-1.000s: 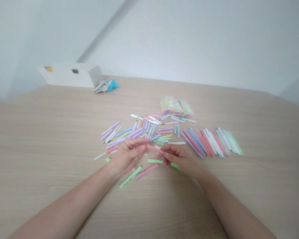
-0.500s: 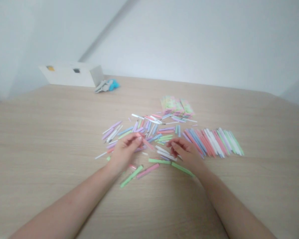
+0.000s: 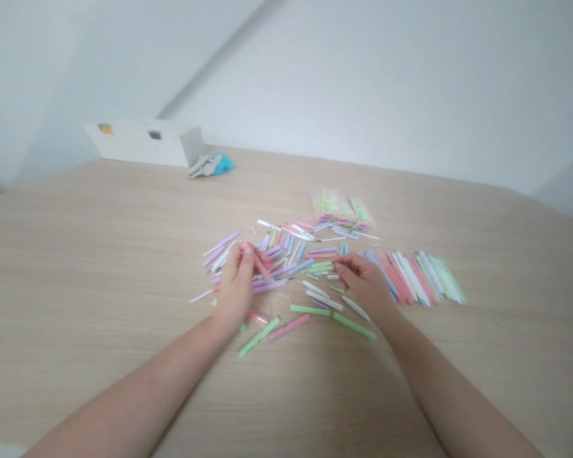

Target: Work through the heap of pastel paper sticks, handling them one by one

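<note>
A pink stick-like piece [image 3: 263, 267] is held between the thumb and fingers of my left hand [image 3: 239, 280], over the left part of a scattered pile. Purple, blue, green and white pieces [image 3: 322, 299] lie loose between my hands. My right hand [image 3: 360, 277] has its thumb and fingertips pressed together beside some short green pieces [image 3: 321, 267]; whether it grips anything is too small to make out. Just right of it, a row of pink, white, blue and green sticks [image 3: 413, 277] lies side by side.
Stacks of green and pink patterned cards or packets [image 3: 339, 207] stand behind the pile. At the back left are a white box [image 3: 143, 145] and a grey and blue cloth-like item [image 3: 212, 165]. Several green and pink pieces [image 3: 259, 337] lie nearest to me.
My left hand has turned more upright and moved slightly up, still with the pink piece. My right hand has moved a little right and up, its fingertips now closer together.
</note>
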The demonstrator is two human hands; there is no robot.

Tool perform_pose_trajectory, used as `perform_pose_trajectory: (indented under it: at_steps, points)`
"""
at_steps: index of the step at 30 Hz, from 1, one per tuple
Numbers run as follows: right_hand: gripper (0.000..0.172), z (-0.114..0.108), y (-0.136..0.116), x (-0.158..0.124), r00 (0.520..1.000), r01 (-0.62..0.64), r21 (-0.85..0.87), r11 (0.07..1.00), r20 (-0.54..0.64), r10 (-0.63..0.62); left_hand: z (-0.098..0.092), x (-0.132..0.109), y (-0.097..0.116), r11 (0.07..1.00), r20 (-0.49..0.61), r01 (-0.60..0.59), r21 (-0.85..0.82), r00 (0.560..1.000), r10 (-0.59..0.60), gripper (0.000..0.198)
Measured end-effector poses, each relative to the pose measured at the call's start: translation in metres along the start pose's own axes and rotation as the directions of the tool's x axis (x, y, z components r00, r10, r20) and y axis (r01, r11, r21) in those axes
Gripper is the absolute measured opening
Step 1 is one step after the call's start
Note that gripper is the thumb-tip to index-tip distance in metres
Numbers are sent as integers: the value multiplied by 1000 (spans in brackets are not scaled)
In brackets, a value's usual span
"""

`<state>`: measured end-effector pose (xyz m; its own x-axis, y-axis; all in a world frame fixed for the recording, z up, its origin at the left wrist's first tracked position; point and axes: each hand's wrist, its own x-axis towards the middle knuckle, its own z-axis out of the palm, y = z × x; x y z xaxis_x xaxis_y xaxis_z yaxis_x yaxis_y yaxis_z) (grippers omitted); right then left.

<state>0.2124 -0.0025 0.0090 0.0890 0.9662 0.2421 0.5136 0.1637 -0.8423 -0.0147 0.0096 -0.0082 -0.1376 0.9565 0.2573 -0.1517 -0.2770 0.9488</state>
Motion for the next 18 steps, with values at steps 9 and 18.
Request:
perform_pose_trajectory:
  at_steps: [9,18]
  points:
    - [32,48,-6,57,829,536,-567,625,492,-265,-1,1,-3,988,14,-19,154,1000,17,31]
    - [23,62,-10,88,682,710,-588,387,711,-170,1,-1,-2,989,62,-16,145,998,7,29]
